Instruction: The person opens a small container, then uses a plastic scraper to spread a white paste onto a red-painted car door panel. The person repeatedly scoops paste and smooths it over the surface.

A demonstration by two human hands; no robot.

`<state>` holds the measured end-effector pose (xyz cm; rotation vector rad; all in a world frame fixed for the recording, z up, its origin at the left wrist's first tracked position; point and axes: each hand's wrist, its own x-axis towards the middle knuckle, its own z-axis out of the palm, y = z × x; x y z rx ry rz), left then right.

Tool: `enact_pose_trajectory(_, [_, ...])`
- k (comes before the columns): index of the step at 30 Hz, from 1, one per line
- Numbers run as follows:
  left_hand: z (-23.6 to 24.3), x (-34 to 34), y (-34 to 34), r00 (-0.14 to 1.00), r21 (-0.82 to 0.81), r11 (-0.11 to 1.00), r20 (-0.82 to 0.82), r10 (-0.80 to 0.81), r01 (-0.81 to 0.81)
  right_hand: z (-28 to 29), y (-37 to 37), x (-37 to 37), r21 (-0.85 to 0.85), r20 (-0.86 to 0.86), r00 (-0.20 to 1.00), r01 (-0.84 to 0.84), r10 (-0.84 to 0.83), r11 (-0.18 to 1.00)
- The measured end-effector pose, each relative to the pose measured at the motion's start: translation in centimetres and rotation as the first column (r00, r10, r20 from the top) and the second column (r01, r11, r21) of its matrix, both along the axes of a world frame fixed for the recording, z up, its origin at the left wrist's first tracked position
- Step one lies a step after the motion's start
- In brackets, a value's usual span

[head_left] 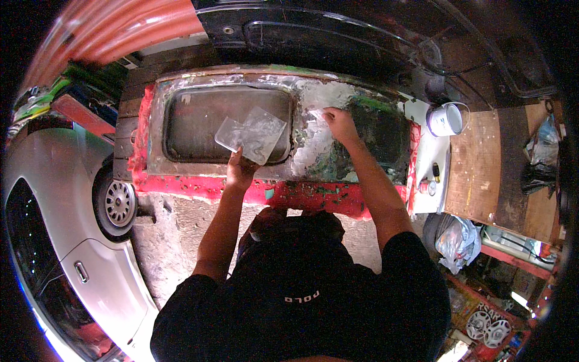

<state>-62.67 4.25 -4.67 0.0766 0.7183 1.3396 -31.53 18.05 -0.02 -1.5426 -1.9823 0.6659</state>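
Note:
A vehicle door panel (229, 170) with a dark window lies flat before me, its bare metal patched with grey and white filler (313, 145). My left hand (241, 171) is closed on the near edge of a putty-smeared, see-through sheet (258, 134), held over the window. To the right of the window, my right hand (341, 125) pinches a small pale flat piece (316, 113) at the filler patch. The fingers partly cover that piece, and I cannot tell whether it is a spreader.
Red, worn covering (199, 186) shows under the panel. At the right stand a white paint can (445, 120) and a small dark bottle (436, 171) beside a wooden board (473, 163). A silver car (78, 229) is on the left; a dark vehicle body (338, 36) rises behind.

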Motion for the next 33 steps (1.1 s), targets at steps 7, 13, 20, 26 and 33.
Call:
enact_pose_trajectory(7, [0.0, 0.5, -0.4, 0.998, -0.078, 0.997, -0.059, -0.014, 0.010, 0.1, 1.0, 0.2, 0.077, 0.202, 0.979, -0.029, 0.013, 0.997])
enact_pose_trajectory(13, [0.2, 0.5, -0.5, 0.998, -0.061, 0.998, -0.064, -0.024, 0.020, -0.9, 0.3, -2.3, 0.204, 0.420, 0.908, -0.090, -0.004, 0.975])
enact_pose_trajectory(20, [0.3, 0.2, -1.0, 0.994, -0.064, 0.997, -0.106, -0.039, 0.033, -2.1, -1.1, -2.7, 0.150, 0.566, 0.812, -0.273, 0.144, 0.950])
enact_pose_trajectory(26, [-0.3, 0.5, -1.5, 0.996, -0.075, 0.997, -0.081, -0.036, 0.030, -1.3, -3.6, -3.2, 0.020, 0.628, 0.762, -0.219, 0.158, 0.976])
enact_pose_trajectory(33, [0.1, 1.0, -1.4, 0.993, -0.078, 0.995, -0.103, -0.063, 0.055, -4.9, -6.1, -1.6, 0.051, 0.664, 0.726, -0.283, 0.179, 0.958])
